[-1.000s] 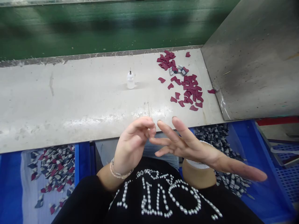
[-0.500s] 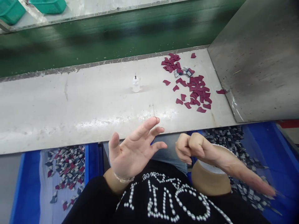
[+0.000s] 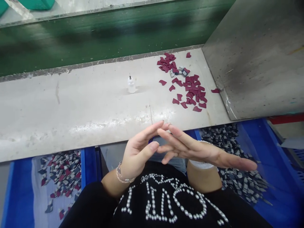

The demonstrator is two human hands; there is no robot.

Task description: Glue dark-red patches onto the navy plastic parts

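Just in front of the person's chest, below the near edge of the bench (image 3: pixel 71 107), the left hand (image 3: pixel 137 150) and the right hand (image 3: pixel 190 148) meet with their fingers crossing at the tips. Both hands are spread open with fingers extended, and neither grips anything that can be seen. The left palm faces right, and a beaded bracelet (image 3: pixel 122 177) sits on that wrist. The right hand lies flat, its fingers pointing left across the left hand's fingers.

Under the right forearm stands a tan cylinder with a white top (image 3: pixel 204 174), mostly hidden by the arm. Low on the left is a blue bin (image 3: pixel 89 164) holding dark and maroon pieces on a pale liner; low on the right a second blue bin (image 3: pixel 273 158) holds a heap of dark grey pieces (image 3: pixel 237 180).

On the grey bench, well away from the hands, a small clear bottle with a needle tip (image 3: pixel 131 85) stands upright. To its right lies a scatter of maroon pieces (image 3: pixel 190 88), near an upright metal panel (image 3: pixel 256 57). Beyond the bench runs a green belt (image 3: pixel 106 34).
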